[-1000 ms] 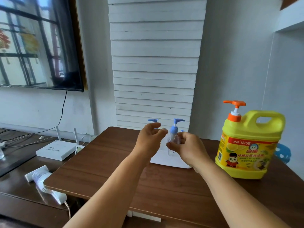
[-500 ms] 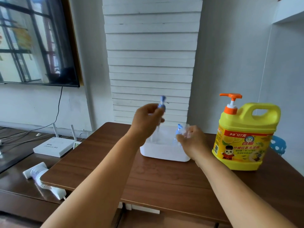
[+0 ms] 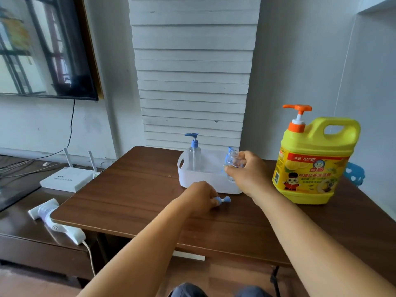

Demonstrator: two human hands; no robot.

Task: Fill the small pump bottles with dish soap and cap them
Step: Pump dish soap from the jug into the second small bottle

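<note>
Currently on table (image 3: 132,200), brown wood:

1. Bin (image 3: 205,181), white plastic, w/ handle cut-out on its left end; sits mid-table toward the back.
2. Capped bottle (image 3: 194,156), clear, blue pump on; upright inside bin, left part.
3. Open bottle (image 3: 232,161), clear, no cap, threaded neck showing; held upright over bin's right end. Looks empty. Something blue shows just behind it, too hidden to ID.
4. Pump (image 3: 222,199), blue, loose; low at the tabletop just in front of bin, nozzle end pointing right. Whether it touches the wood, can't tell.
5. Jug (image 3: 310,166), yellow dish soap, orange pump on top, handle at upper right; upright at table's right side, near bin but apart.

Hands:
- Left hand (image 3: 198,197): fingers curled round pump's near end, gripping it; knuckles up.
- Right hand (image 3: 249,174): thumb & fingers wrapped round open bottle's body, gripping.

Off-table, left: router (image 3: 67,179), white, 2 antennas, on low dark cabinet; white power strip (image 3: 64,229) w/ cord at cabinet's front edge. Dark TV (image 3: 42,46) on wall above.
</note>
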